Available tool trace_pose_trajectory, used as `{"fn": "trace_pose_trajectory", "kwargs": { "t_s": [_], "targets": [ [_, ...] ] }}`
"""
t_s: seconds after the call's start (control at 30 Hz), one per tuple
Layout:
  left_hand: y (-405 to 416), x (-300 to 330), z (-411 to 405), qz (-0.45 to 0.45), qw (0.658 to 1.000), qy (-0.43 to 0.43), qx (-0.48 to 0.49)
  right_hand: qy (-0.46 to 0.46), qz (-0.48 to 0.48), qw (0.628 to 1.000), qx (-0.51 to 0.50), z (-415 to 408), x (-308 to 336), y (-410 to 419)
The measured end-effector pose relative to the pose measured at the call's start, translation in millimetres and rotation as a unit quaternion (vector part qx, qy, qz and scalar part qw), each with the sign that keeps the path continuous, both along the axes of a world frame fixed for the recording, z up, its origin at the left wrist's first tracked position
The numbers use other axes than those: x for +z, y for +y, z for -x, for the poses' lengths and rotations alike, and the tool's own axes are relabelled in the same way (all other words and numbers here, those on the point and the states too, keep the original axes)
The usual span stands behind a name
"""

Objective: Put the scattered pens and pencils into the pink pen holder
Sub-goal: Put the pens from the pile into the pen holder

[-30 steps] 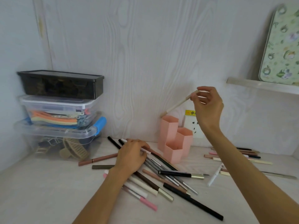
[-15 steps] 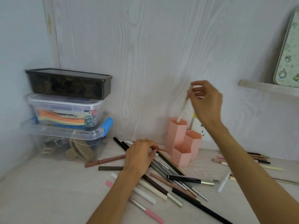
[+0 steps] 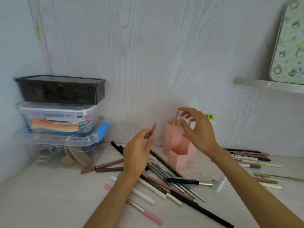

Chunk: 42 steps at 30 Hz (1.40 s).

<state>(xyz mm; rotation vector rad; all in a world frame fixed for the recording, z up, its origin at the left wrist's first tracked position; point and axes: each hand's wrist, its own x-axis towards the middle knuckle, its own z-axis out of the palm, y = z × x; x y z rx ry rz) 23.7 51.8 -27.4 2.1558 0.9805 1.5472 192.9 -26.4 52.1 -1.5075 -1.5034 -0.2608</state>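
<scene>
A cream pencil (image 3: 176, 118) is seen standing in the tall cell of the pink pen holder (image 3: 179, 145) at frame centre, the right hand (image 3: 196, 129) spread wide just above it. A brown pencil (image 3: 153, 129) is pinched by the left hand (image 3: 138, 153). Most pens (image 3: 172, 181) are left scattered across the desk (image 3: 49, 203): barely begun, it is judged.

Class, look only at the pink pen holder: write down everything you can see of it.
The pink pen holder looks like matte plastic: joined hexagonal tubes of different heights, upright on the desk by the wall. The tallest, rear tube holds a beige pen; the low front tube looks empty. The right hand hovers open above it, partly hiding it.
</scene>
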Motion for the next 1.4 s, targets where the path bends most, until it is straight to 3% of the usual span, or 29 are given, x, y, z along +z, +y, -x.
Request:
{"fn": "trace_pose_trajectory", "kwargs": {
  "t_s": [0.1, 0.17, 0.27, 0.37, 0.43, 0.6, 0.67, 0.83, 1.0, 1.23, 1.33, 1.4],
  "targets": [
    [1.4, 3.1, -6.8, 0.024, 0.995, -0.097, -0.006, -0.039, 0.03, 0.999, 0.018, -5.9, -18.8, -35.4],
    [1.1, 4.2, -10.6, 0.022, 0.991, -0.134, -0.007, -0.011, 0.065, 0.997, 0.051, -8.7, -33.2, -51.8],
    [-2.1, 8.4, -13.7, 0.02, 0.983, -0.183, -0.014, 0.067, 0.186, 0.972, 0.125, -12.0, -47.3, -60.5],
    [-6.2, 18.8, -12.8, 0.011, 0.969, -0.246, -0.01, 0.017, 0.3, 0.942, 0.151, -14.9, -58.0, -63.0],
    [-8.3, 31.3, -11.8, -0.013, 0.956, -0.294, -0.004, -0.029, 0.315, 0.939, 0.137, -13.3, -65.1, -63.0],
    [-8.4, 72.7, -25.2, -0.075, 0.932, -0.354, -0.017, -0.031, 0.311, 0.941, 0.134, -18.5, -65.9, -62.9],
    [-7.6, 82.0, -35.6, -0.077, 0.941, -0.328, -0.036, -0.013, 0.325, 0.935, 0.139, -24.1, -63.0, -64.3],
    [0.4, 72.1, -53.0, -0.049, 0.984, -0.171, -0.029, 0.013, 0.343, 0.93, 0.133, -31.6, -62.1, -67.2],
    [4.5, 47.9, -54.6, 0.009, 0.998, -0.063, 0.005, 0.015, 0.318, 0.945, 0.079, -34.7, -65.9, -63.1],
    [-0.1, 43.0, -28.2, 0.03, 0.999, -0.024, -0.013, -0.024, 0.309, 0.95, 0.042, -30.4, -70.0, -59.5],
    [-8.4, 47.5, 11.3, 0.11, 0.984, 0.058, -0.128, -0.019, 0.313, 0.949, 0.033, -24.4, -70.1, -57.3],
    [-20.7, 46.6, 41.8, 0.173, 0.945, 0.152, -0.231, -0.009, 0.311, 0.95, 0.025, -19.4, -71.7, -55.6]
  ]
}}
